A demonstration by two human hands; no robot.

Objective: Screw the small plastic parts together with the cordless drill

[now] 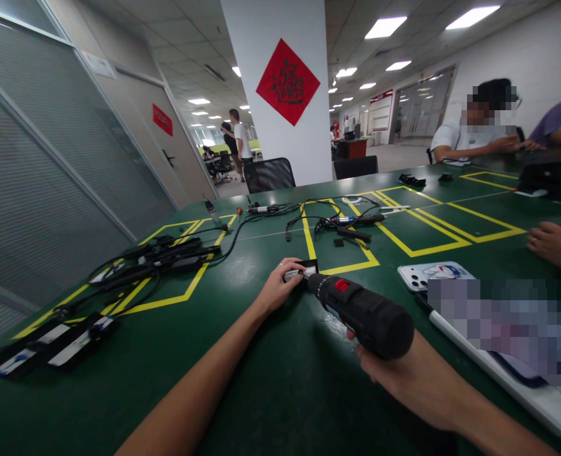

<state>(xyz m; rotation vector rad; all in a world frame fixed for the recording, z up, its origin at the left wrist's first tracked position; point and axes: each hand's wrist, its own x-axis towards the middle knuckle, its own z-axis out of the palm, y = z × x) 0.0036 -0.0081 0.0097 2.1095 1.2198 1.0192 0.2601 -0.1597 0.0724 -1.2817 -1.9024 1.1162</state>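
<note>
My right hand (399, 373) is closed around the grip of a black cordless drill (361, 310) with a red switch on top. The drill points away from me, and its front end meets a small black-and-silver part (310, 266) on the green table. My left hand (283, 282) pinches that part from the left, fingers close to the drill's tip. The fingers and the drill cover much of the part, so its exact kind cannot be made out.
Yellow tape rectangles mark the green table (261, 342). Black cables and devices (166, 256) lie to the left, more cabled tools (351, 220) ahead. Phones and a white tablet-like slab (475, 348) lie right, near another person's hand (556, 244). People sit at the far right.
</note>
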